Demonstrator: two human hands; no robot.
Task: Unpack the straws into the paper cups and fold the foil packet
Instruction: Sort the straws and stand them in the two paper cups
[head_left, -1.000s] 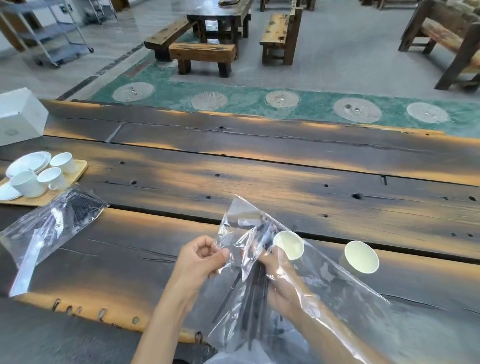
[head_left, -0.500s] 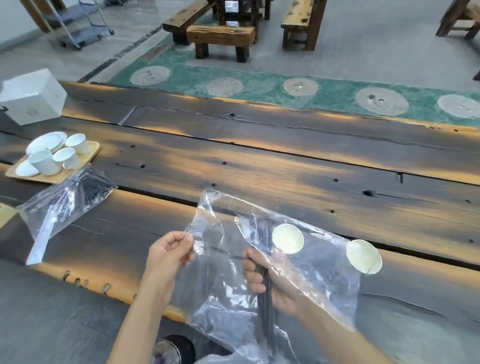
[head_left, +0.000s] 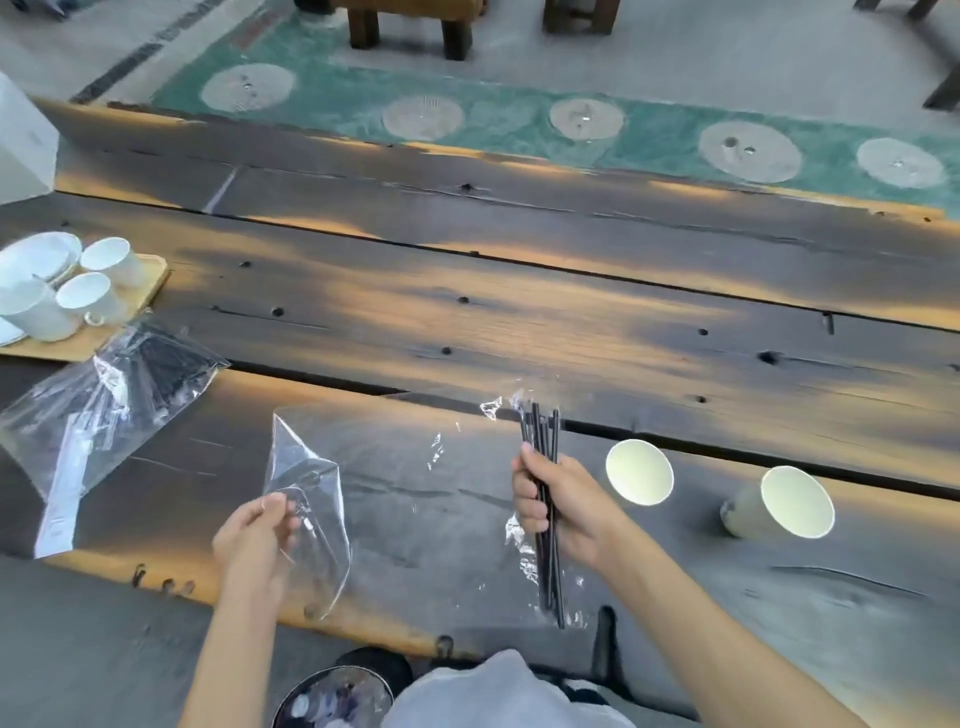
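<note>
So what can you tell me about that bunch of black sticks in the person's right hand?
The black straws are a small bundle of thin, straight tubes, plastic by the look. The right hand grips them around the middle, roughly upright, ends poking out above and below the fist. Bits of the clear packet cling around them top and bottom. They hang over the wooden table, just left of the nearer paper cup.

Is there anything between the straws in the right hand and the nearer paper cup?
Nothing visible. The right hand holds the straws just left of the nearer paper cup, whose mouth is empty.
</note>
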